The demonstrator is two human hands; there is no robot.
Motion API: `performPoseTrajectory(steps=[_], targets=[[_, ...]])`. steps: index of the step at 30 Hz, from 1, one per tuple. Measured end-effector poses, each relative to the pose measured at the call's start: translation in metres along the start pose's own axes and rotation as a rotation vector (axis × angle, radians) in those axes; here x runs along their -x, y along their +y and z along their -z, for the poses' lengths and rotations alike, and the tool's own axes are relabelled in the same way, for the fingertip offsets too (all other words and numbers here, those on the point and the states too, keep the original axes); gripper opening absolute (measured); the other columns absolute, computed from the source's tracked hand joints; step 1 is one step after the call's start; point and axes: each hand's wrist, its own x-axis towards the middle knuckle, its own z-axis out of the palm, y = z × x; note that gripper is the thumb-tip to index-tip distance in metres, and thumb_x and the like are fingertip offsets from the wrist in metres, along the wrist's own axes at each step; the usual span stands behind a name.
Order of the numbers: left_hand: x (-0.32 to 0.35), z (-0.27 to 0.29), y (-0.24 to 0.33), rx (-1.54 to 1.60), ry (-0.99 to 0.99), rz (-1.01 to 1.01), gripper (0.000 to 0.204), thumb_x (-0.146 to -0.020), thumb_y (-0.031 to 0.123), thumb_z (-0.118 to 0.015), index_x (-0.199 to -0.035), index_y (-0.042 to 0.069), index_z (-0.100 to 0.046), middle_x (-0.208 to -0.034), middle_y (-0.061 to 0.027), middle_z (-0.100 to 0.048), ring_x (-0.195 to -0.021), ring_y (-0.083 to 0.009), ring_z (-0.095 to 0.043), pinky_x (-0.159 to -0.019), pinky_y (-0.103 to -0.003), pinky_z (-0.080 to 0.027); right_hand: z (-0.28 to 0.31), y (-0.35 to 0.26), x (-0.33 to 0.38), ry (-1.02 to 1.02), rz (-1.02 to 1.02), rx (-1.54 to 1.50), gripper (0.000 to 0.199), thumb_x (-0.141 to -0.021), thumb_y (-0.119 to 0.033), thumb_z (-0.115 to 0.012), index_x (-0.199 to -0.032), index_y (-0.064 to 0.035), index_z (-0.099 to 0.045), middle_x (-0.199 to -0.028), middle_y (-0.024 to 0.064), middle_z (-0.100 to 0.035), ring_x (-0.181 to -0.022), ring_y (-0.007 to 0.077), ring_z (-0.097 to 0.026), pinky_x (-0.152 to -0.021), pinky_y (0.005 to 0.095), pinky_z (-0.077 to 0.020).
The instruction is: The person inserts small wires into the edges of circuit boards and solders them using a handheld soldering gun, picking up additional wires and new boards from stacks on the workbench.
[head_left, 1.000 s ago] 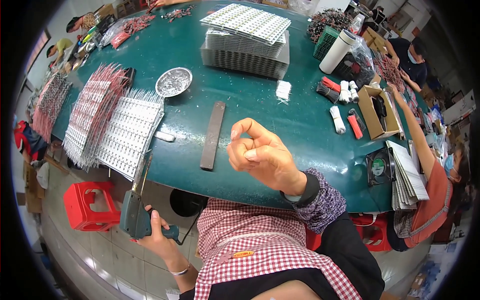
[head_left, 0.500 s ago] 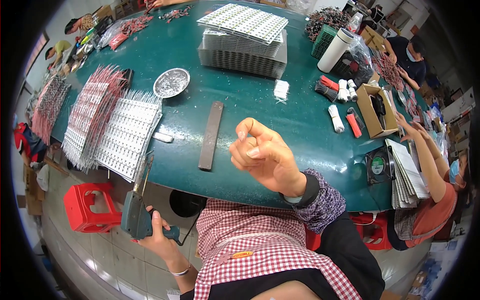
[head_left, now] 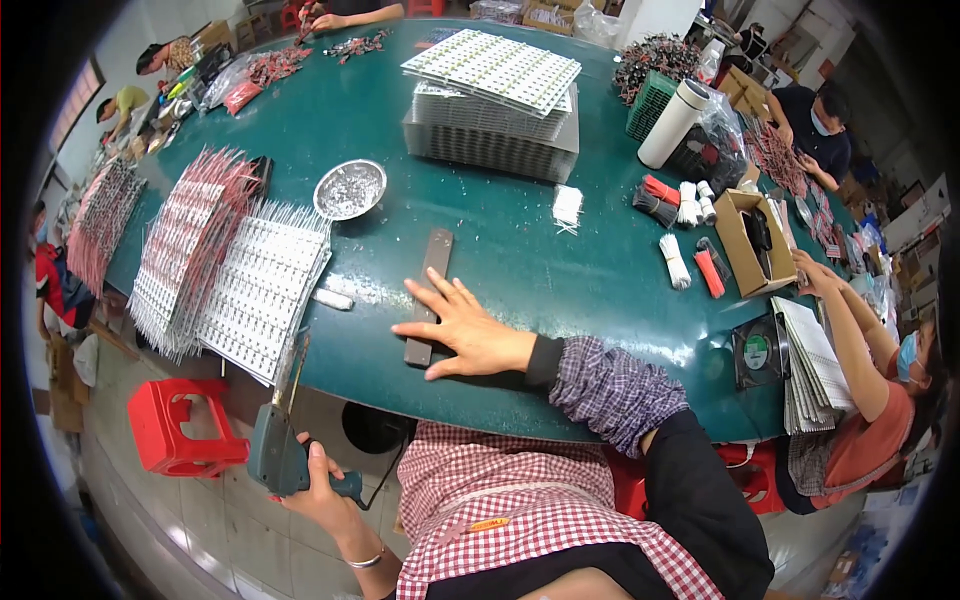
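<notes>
Lowered since earlier, the right hand [head_left: 466,335] spreads its fingers apart across a brown bar [head_left: 437,255]. The left hand [head_left: 325,497] clamps its fingers round a green gun-shaped tool [head_left: 275,455].

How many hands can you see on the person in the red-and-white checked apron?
2: the left hand, at lower left, holds a dark teal tool; the right hand, near the middle, is spread over a brown bar.

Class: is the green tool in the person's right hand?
No, the left hand holds the green tool; the right hand is over the brown bar.
</notes>
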Motion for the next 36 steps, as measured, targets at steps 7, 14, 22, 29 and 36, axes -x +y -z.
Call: performPoseTrajectory(steps=[7, 14, 22, 29, 36], targets=[[-0.015, -0.013, -0.01, -0.04, 0.014, 0.07, 0.039, -0.084, -0.005, -0.063, -0.121, -0.007, -0.052, -0.104, -0.0161, -0.063, -0.053, -0.0086, -0.048, -0.043, -0.022, -0.036, -0.017, 0.004, -0.032, 0.015, 0.05, -0.023, 0.063, -0.077, -0.051, -0.074, -0.132, -0.0228, -0.059, -0.158, 0.0174, -0.021, -0.146, 0.0484, 0.003, -0.111, 0.0721, -0.0075], [-0.028, -0.026, -0.007, 0.013, 0.006, 0.002, 0.04, -0.083, -0.006, -0.063, -0.122, -0.007, -0.051, -0.105, -0.0165, -0.063, -0.053, -0.0088, -0.048, -0.043, -0.022, -0.036, 0.011, -0.003, -0.063, 0.125, 0.124, -0.046, 0.066, -0.077, -0.038, -0.077, -0.136, -0.0199, -0.054, -0.158, 0.0149, -0.022, -0.148, 0.0421, -0.006, -0.113, 0.0684, -0.014], [-0.033, -0.032, -0.012, -0.035, 0.034, 0.082, 0.032, -0.083, -0.007, -0.063, -0.115, -0.007, -0.055, -0.103, -0.0157, -0.063, -0.054, -0.0093, -0.049, -0.043, -0.023, -0.038, 0.189, 0.112, -0.075, 0.871, -0.326, 0.723, 0.05, -0.083, -0.022, -0.071, -0.128, -0.0056, -0.054, -0.129, 0.0187, -0.054, -0.121, 0.0401, -0.048, -0.104, 0.0505, -0.035], [-0.031, -0.04, -0.006, -0.026, -0.023, 0.022, 0.03, -0.084, -0.006, -0.063, -0.113, -0.006, -0.056, -0.101, -0.014, -0.064, -0.055, -0.0088, -0.051, -0.043, -0.022, -0.038, 0.207, 0.122, -0.058, 0.661, -0.177, 0.653, 0.028, -0.082, -0.007, -0.065, -0.11, -0.002, -0.062, -0.104, 0.0113, -0.057, -0.101, 0.0288, -0.055, -0.084, 0.038, -0.047], [-0.023, -0.039, -0.003, 0.004, -0.02, 0.011, 0.028, -0.085, -0.006, -0.063, -0.112, -0.006, -0.056, -0.101, -0.0136, -0.064, -0.054, -0.0087, -0.05, -0.044, -0.022, -0.038, 0.187, 0.051, 0.028, 0.806, 0.103, 0.792, 0.036, -0.08, 0.001, -0.057, -0.116, 0.0044, -0.063, -0.116, 0.017, -0.063, -0.109, 0.0332, -0.061, -0.097, 0.0453, -0.048]])
